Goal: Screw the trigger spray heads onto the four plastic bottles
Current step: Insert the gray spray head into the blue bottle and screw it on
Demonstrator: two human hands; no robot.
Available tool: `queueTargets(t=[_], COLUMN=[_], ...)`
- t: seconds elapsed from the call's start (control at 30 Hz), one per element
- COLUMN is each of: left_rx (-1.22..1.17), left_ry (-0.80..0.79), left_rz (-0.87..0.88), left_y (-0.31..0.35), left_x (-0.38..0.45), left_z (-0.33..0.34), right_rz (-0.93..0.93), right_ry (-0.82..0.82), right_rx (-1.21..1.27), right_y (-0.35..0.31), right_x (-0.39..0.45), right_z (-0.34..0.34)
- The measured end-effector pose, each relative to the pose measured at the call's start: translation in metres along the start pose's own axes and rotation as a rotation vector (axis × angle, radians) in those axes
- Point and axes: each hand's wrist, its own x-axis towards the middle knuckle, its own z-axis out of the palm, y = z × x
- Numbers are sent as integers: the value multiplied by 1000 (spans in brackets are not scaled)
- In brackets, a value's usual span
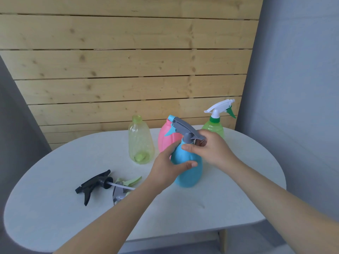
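Note:
My left hand (167,166) grips the body of a blue bottle (189,173) standing on the white table (211,208). A grey and blue spray head (183,128) sits on its neck, and my right hand (209,149) holds that head at the collar. Behind it stands a pink bottle (165,140), partly hidden. An open yellow-green bottle (140,142) stands to the left without a head. At the back right, a green bottle (214,128) carries a white spray head (220,107). A black spray head (93,186) and a grey-green spray head (122,187) lie loose on the table.
A wooden slat wall (128,61) rises directly behind the table. Grey walls flank both sides. The table's rounded front edge runs near my forearms.

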Motion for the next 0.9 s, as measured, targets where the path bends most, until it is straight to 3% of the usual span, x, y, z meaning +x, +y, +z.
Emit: queueTargets(t=[0.07,0.3,0.43,0.6,0.73,0.83,0.9], left_rx=[9,10,33,62,97,150,193], left_ry=[-6,43,18,-149,-83,-122,-145], left_rz=[-1,23,17,-53,-27,-20,-51], left_y=[1,1,3,0,1,0,2], left_x=[0,0,2,4,8,13,19], left_z=[0,3,3,4,12,17,20], right_rz=[42,105,112,97,127,159,161], right_ry=[-87,59,-36,-130,-167,-227,-166], right_rx=[51,73,147,125,104,78,36], right_y=[2,5,6,13,19,23,27], right_x=[0,0,3,3,0,-4,-5], right_z=[-2,7,-1,-19,-30,-36,-43])
